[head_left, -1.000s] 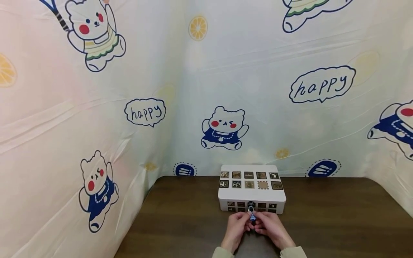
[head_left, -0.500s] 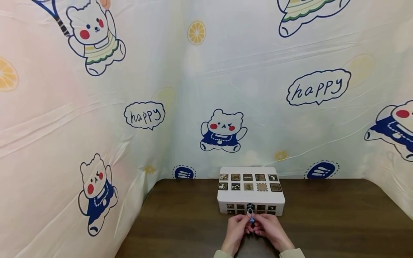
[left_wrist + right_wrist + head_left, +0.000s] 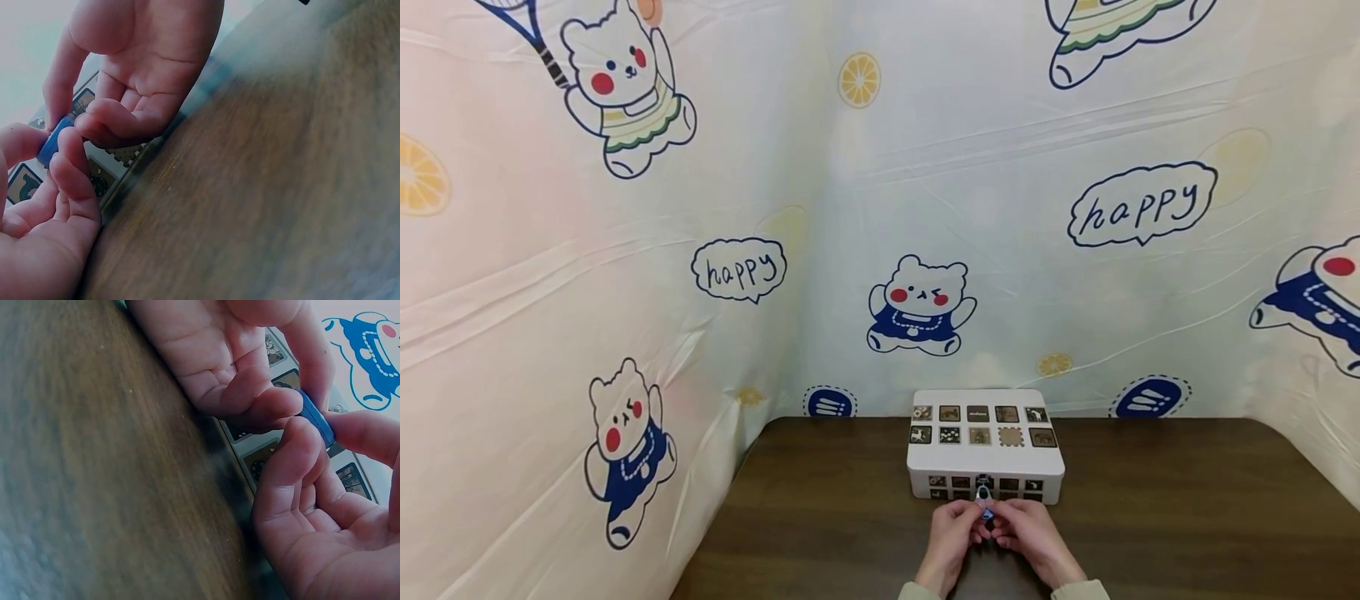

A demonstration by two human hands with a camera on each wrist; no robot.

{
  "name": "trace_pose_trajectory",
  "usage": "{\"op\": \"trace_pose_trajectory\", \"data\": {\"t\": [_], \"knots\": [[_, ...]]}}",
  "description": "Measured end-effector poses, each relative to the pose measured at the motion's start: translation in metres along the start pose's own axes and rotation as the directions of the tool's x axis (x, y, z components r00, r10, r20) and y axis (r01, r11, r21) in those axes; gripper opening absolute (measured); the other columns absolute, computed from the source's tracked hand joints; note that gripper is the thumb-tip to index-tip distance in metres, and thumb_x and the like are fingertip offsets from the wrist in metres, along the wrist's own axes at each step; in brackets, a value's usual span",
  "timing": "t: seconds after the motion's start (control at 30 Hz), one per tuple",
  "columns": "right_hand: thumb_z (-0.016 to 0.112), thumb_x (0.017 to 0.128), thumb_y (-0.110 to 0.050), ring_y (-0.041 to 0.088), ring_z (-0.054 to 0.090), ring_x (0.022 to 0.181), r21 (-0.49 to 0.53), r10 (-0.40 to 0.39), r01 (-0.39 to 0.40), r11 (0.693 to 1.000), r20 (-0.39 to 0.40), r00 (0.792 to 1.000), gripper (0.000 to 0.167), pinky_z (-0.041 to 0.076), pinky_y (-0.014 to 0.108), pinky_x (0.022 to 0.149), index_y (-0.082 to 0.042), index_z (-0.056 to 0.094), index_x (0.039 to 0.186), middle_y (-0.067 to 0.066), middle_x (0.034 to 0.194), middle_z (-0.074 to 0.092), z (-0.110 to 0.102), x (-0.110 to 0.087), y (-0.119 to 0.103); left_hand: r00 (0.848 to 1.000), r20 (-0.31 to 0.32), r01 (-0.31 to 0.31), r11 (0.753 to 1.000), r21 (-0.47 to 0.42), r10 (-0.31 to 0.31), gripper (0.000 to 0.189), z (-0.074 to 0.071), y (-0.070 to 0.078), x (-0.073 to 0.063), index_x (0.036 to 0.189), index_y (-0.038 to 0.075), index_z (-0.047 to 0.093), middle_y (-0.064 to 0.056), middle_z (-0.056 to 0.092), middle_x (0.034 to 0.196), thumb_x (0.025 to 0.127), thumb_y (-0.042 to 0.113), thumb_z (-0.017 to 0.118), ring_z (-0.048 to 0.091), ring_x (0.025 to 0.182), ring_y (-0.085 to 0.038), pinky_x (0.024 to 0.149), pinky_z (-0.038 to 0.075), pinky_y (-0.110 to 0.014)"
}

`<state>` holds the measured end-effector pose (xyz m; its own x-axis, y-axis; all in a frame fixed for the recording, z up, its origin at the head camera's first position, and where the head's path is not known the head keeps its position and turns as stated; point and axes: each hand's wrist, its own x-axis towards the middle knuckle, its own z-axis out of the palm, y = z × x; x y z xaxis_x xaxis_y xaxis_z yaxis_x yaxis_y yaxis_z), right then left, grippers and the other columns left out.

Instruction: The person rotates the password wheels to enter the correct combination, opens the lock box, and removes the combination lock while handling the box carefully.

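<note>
A small blue padlock [image 3: 987, 513] with a metal shackle is held upright between both hands, right at the front of a white box [image 3: 985, 454]. Its shackle lies over the box's front latch [image 3: 984, 481]; whether it passes through the latch, I cannot tell. My left hand [image 3: 952, 533] pinches the lock's body from the left, thumb against finger. From the other side my right hand [image 3: 1028, 533] pinches it too. Up close, the blue body [image 3: 55, 140] shows between the fingertips in the left wrist view, and the padlock [image 3: 317, 422] appears likewise in the right wrist view. Fingers cover much of it.
The box bears rows of square pictures on its lid and front. It stands on a dark brown wooden table [image 3: 820, 500], close to the back edge. Behind and to the left hangs a pale curtain [image 3: 1000, 208] printed with bears and "happy" bubbles.
The head view has tilted up slightly, so box and hands appear a little lower. Both hands keep pinching the padlock at the latch, with barely any movement.
</note>
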<state>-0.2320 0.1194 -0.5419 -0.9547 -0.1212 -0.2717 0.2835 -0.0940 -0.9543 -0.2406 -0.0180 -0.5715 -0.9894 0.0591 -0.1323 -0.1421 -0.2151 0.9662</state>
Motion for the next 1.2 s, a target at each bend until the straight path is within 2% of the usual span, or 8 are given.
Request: {"op": "trace_pose_trajectory", "data": {"t": [0.27, 0.7, 1.2], "knots": [[0.061, 0.09, -0.018, 0.006, 0.056, 0.06, 0.0, -0.005, 0.005, 1.0, -0.035, 0.999, 0.018, 0.05, 0.019, 0.056, -0.001, 0.067, 0.088, -0.002, 0.065, 0.06, 0.0009, -0.0011, 0.0004, 1.0, 0.008, 0.004, 1.0, -0.007, -0.004, 0.018, -0.0008, -0.0002, -0.0002, 0.087, -0.003, 0.068, 0.006, 0.059, 0.06, 0.086, 0.015, 0.066, 0.056, 0.051, -0.004, 0.049, 0.043, -0.015], [0.061, 0.089, -0.015, 0.006, 0.056, 0.061, 0.004, 0.001, 0.0, 1.0, -0.044, 0.999, 0.015, 0.05, 0.019, 0.056, -0.001, 0.067, 0.087, -0.002, 0.066, 0.06, -0.0013, 0.0012, 0.0024, 0.999, 0.04, 0.022, 0.999, -0.043, -0.02, 0.019, -0.0012, 0.002, -0.0023, 0.092, -0.005, 0.068, 0.004, 0.061, 0.062, 0.088, 0.012, 0.064, 0.056, 0.051, -0.004, 0.049, 0.043, -0.015], [0.061, 0.091, -0.019, 0.006, 0.056, 0.062, 0.009, 0.009, -0.009, 1.0, -0.032, 0.999, 0.019, 0.05, 0.019, 0.056, -0.001, 0.066, 0.091, -0.002, 0.067, 0.06, -0.0013, -0.0003, 0.0007, 0.998, 0.042, 0.057, 0.998, -0.037, -0.055, 0.019, -0.0025, 0.0048, -0.0026, 0.088, -0.003, 0.067, 0.004, 0.06, 0.062, 0.088, 0.016, 0.065, 0.056, 0.052, -0.004, 0.049, 0.043, -0.016]]}}
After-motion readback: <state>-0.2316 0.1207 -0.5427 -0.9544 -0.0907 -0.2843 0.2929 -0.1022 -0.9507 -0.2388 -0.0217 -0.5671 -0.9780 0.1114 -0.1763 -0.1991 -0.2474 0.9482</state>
